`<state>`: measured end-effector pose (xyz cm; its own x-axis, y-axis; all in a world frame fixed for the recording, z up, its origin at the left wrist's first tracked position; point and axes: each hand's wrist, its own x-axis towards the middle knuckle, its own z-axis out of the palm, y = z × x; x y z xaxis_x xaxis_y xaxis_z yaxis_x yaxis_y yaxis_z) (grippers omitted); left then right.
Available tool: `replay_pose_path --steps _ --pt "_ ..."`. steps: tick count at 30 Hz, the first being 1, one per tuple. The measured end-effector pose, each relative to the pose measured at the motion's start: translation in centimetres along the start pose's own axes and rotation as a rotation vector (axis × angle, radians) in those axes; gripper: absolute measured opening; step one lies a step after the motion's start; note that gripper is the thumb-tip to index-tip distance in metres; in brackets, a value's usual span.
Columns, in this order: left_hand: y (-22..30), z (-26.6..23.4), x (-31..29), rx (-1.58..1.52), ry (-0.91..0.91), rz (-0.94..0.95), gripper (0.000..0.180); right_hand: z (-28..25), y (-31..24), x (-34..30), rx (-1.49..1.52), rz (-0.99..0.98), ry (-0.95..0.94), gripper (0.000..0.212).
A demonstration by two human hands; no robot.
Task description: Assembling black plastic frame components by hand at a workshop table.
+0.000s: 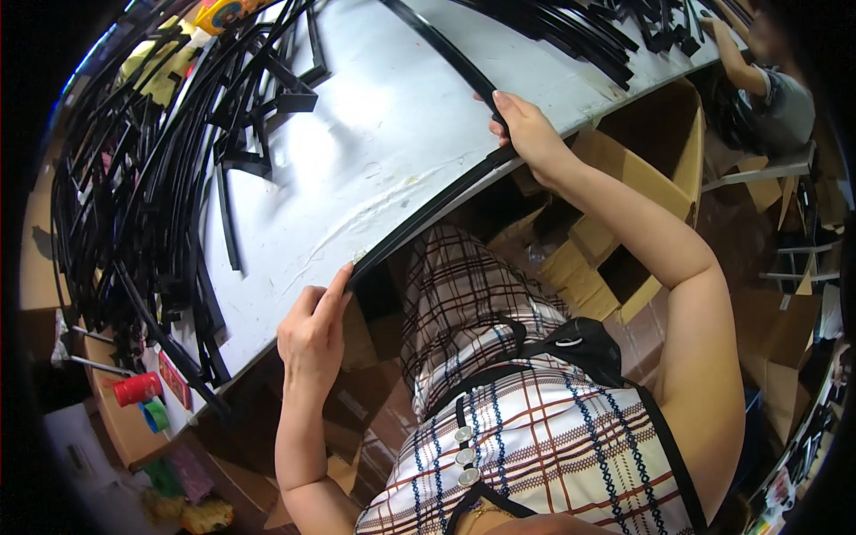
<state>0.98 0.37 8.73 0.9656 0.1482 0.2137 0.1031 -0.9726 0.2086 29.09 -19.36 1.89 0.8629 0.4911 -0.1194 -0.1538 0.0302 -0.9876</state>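
Note:
My right hand (528,134) is closed around a long black strip (437,46) that runs to the far side of the white table. Below that hand, another black strip (419,216) lies along the table's near edge. My left hand (312,332) has its fingers curled at the near-left end of this second strip, the index finger stretched along it; the thumb is hidden. Whether the two strips join under my right hand cannot be made out.
A large tangle of black strips (134,192) covers the table's left side, and more strips (557,36) lie at the far right. Open cardboard boxes (660,160) stand beneath the near edge. A red roll (136,389) sits at the left corner. Another person (776,102) works at the far right.

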Motion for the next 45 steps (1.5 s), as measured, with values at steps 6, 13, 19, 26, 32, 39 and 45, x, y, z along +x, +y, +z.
replay_pose_path --steps 6,13,19,26,32,39,45 --pt "-0.5 -0.1 -0.1 0.013 -0.059 0.002 0.042 -0.1 -0.7 -0.1 -0.200 0.011 -0.092 0.038" --pt "-0.8 0.4 -0.1 0.021 -0.028 0.012 0.043 0.2 0.0 -0.2 -0.195 -0.003 -0.031 0.040" --pt "-1.2 1.4 -0.2 0.023 -0.013 0.025 0.042 0.0 0.2 0.1 -0.195 -0.001 -0.047 0.042" --pt "-1.3 2.1 -0.5 0.025 0.004 0.035 0.042 -0.1 0.5 0.0 -0.193 -0.011 -0.031 0.044" --pt "-1.2 2.0 -0.8 0.010 0.007 0.050 0.041 0.1 1.3 -0.2 -0.208 -0.090 0.027 0.042" --pt "-1.0 2.9 -0.1 -0.001 0.029 0.065 0.041 0.1 1.9 0.3 -0.306 -0.154 0.142 0.041" --pt "-1.0 2.3 -0.7 0.031 0.048 0.051 0.037 0.4 1.7 1.2 -0.233 -0.138 0.060 0.038"
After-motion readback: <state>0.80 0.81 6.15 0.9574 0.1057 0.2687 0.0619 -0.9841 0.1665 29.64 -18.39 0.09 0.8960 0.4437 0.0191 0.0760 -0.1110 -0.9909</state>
